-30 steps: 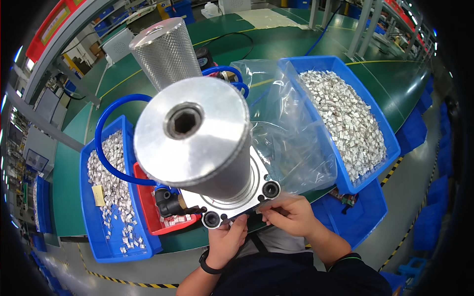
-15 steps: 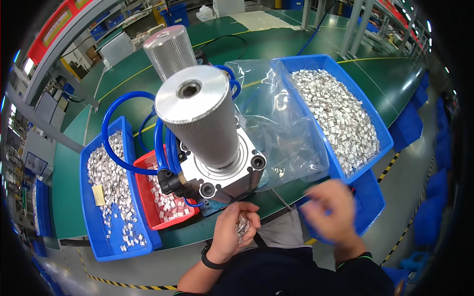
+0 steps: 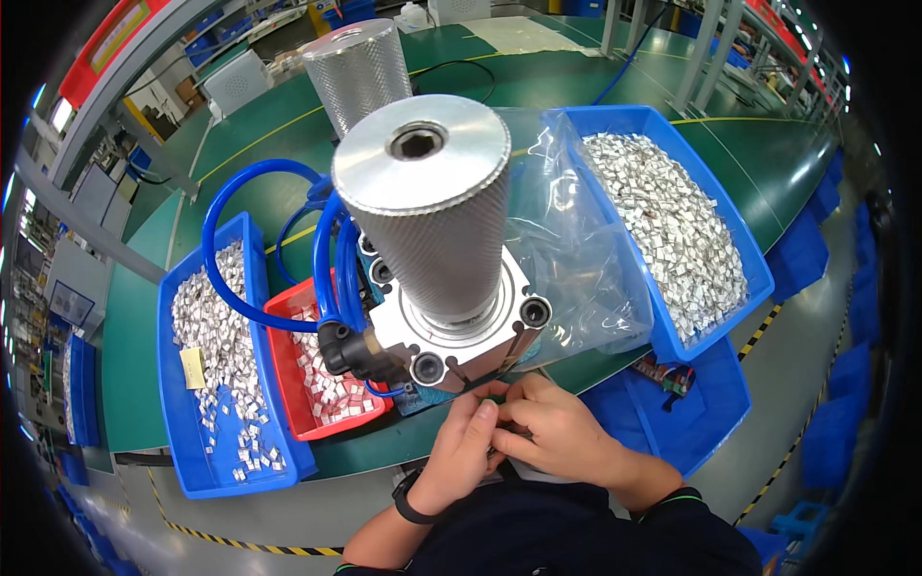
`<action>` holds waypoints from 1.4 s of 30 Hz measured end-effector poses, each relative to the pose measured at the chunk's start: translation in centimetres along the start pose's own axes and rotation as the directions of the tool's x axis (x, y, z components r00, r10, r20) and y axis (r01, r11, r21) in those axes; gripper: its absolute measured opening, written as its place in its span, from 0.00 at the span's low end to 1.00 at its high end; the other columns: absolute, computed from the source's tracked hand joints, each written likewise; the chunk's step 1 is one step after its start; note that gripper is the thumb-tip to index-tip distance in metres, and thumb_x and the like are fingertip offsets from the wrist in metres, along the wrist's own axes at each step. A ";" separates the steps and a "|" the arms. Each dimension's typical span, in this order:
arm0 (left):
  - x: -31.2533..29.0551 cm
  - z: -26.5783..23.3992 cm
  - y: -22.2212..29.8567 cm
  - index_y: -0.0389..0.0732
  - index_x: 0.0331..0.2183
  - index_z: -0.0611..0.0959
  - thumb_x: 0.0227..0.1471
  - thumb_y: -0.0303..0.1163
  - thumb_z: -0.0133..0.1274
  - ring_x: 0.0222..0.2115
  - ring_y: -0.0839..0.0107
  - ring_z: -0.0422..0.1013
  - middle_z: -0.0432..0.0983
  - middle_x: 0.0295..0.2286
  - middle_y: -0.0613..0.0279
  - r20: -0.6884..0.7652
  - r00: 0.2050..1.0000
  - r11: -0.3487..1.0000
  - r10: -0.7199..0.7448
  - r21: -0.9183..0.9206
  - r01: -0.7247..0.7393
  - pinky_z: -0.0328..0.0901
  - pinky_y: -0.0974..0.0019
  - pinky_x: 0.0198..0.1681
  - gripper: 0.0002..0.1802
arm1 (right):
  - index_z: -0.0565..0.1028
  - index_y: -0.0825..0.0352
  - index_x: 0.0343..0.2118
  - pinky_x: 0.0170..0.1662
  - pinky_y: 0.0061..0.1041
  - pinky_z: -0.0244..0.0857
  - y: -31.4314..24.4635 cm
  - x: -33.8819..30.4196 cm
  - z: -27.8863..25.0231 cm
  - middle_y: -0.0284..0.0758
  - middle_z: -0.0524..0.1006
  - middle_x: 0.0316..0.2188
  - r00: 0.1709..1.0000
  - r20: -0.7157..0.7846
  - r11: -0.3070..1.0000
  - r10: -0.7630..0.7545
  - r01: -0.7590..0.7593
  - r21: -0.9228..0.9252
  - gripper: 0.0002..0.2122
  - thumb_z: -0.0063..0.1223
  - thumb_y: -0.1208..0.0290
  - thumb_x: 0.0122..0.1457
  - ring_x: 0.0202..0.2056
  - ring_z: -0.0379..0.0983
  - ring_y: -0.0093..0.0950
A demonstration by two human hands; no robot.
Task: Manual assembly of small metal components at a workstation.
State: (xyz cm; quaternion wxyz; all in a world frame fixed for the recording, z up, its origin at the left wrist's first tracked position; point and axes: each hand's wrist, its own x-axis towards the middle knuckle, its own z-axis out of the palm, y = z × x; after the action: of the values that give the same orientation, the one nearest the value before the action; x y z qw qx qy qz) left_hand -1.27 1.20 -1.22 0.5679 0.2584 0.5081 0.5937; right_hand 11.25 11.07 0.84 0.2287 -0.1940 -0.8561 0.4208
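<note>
My left hand, wearing a black wristband, is closed just in front of the machine. The handful of small white block-like parts it held a moment before is now hidden by the fingers. Against it, my right hand is closed too, its thumb and fingertips meeting the left fingers. Anything pinched there is hidden. Right behind both hands stands a pneumatic press-like device with a knurled metal cylinder on a square metal base.
Small white parts fill a blue bin at right, a red bin and a blue bin at left. A clear plastic bag lies beside the device. Lower right, another blue bin holds a circuit board. Blue hoses loop leftward.
My right hand has come leftward from beside the lower blue bin to meet my left hand. My left fingers have turned, covering the white parts. The view has shifted slightly.
</note>
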 end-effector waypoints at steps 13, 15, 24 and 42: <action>0.8 -1.3 -0.6 0.30 0.45 0.71 0.64 0.44 0.38 0.14 0.81 0.58 0.74 0.29 0.56 0.000 1.000 0.984 -0.017 -0.177 0.017 0.50 0.78 0.13 0.24 | 0.76 0.76 0.37 0.34 0.19 0.74 2.8 -1.0 -1.2 0.40 0.78 0.33 0.989 -0.143 0.833 0.035 0.050 0.551 0.07 0.55 0.83 0.54 0.32 0.78 0.24; 1.0 -1.2 -0.7 0.30 0.44 0.73 0.63 0.39 0.41 0.14 0.82 0.58 0.74 0.28 0.56 -0.029 1.000 0.986 0.004 -0.168 -0.009 0.50 0.79 0.14 0.20 | 0.77 0.76 0.37 0.36 0.19 0.75 2.8 -1.0 -0.8 0.41 0.78 0.34 0.980 -0.192 0.785 0.056 0.075 0.615 0.08 0.55 0.85 0.53 0.34 0.79 0.26; 1.5 -1.4 -1.5 0.29 0.43 0.75 0.62 0.33 0.44 0.14 0.85 0.57 0.73 0.27 0.60 -0.090 0.995 0.986 0.045 -0.159 -0.059 0.50 0.80 0.15 0.15 | 0.78 0.76 0.37 0.37 0.20 0.75 3.5 0.2 -0.8 0.43 0.78 0.35 0.988 -0.155 0.863 0.010 0.070 0.501 0.08 0.55 0.85 0.53 0.34 0.79 0.27; 2.6 -2.6 -0.8 0.31 0.39 0.74 0.61 0.31 0.44 0.12 0.82 0.59 0.73 0.26 0.53 -0.073 0.996 0.994 0.056 -0.089 -0.062 0.54 0.78 0.14 0.12 | 0.77 0.74 0.38 0.37 0.20 0.73 5.0 3.0 0.3 0.37 0.79 0.33 0.981 -0.076 0.714 0.178 -0.076 0.696 0.08 0.54 0.83 0.55 0.35 0.78 0.23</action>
State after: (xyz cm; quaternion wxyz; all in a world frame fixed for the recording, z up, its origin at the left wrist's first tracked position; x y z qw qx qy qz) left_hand -3.85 2.68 -3.59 0.5431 0.2260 0.4923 0.6416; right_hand 9.27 15.33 -2.72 0.3133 -0.1817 -0.6048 0.7093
